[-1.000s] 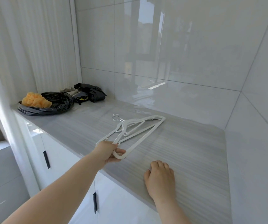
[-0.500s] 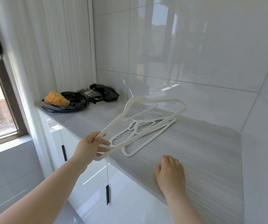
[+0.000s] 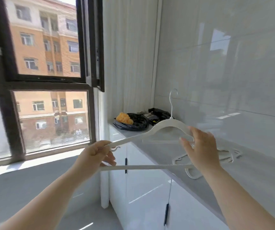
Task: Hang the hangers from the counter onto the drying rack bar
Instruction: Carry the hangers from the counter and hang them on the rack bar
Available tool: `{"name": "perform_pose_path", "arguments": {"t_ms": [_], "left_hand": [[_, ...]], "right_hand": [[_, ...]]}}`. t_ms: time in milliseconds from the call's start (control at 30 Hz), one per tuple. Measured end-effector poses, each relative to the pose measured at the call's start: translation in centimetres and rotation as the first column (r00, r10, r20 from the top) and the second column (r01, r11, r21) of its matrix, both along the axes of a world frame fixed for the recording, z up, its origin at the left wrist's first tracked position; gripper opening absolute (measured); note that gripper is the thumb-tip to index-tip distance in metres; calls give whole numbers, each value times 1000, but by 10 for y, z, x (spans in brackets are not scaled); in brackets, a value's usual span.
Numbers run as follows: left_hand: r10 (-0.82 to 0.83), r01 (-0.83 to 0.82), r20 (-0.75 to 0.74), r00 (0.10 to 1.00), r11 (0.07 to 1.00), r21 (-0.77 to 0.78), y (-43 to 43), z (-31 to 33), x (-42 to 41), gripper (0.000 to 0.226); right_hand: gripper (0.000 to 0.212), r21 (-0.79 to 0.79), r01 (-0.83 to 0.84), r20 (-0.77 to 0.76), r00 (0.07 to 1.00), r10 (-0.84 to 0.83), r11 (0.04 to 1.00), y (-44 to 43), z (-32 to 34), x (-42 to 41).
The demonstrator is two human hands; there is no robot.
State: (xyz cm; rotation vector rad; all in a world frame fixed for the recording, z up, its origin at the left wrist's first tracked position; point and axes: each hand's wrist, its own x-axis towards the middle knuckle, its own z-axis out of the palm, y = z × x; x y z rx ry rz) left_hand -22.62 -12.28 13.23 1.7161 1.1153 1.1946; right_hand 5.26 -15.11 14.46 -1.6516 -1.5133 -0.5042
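Comparing this moment with the view half a second before showed three changes. The head had swung left, so the dark-framed window [image 3: 47, 47] filled the upper left of the frame. The white hanger [image 3: 171, 122] had risen from just above the pile to the centre of the frame, off the front edge of the counter [image 3: 249, 176]. The right hand [image 3: 199, 150] had left the counter top, where it had lain flat, and taken hold of the hanger.

At left of centre, the left hand [image 3: 97, 156] gripped the hanger's left tip, fingers curled round it. The hanger stood upright, and its wire hook [image 3: 171, 105] pointed towards the top of the frame, open end to the right. Its long axis ran left to right, with the bottom bar close to level. Behind it, at the counter's far end, lay a black plastic bag [image 3: 133, 123] holding something orange. At right of centre, the right hand pinched the hanger's right shoulder between thumb and curled fingers.

To the right of that hand and partly hidden by it, the remaining hangers [image 3: 192, 176] lay flat on the counter; their number could not be told.

Assessment: one hanger was lifted clear and squared for hanging. The drying rack bar was not in view, so nothing was yet hung.
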Motion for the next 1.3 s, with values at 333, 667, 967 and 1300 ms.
{"name": "perform_pose_path", "arguments": {"t_ms": [333, 667, 967, 1300], "left_hand": [[365, -350, -389, 846, 930, 112, -113, 29, -209, 22], [698, -618, -616, 365, 677, 400, -254, 85, -334, 28], [830, -703, -551, 90, 445, 555, -346, 150, -397, 27], [884, -772, -466, -26, 279, 571, -358, 198, -442, 22]], "right_hand": [[22, -147, -611, -43, 789, 613, 777, 8, 25, -237], [22, -126, -871, -31, 482, 876, 475, -67, 65, -448], [34, 87, -951, 131, 305, 943, 296, -132, 129, -551], [35, 267, -676, 701, 625, 343, 687, -137, 249, -587]]}}
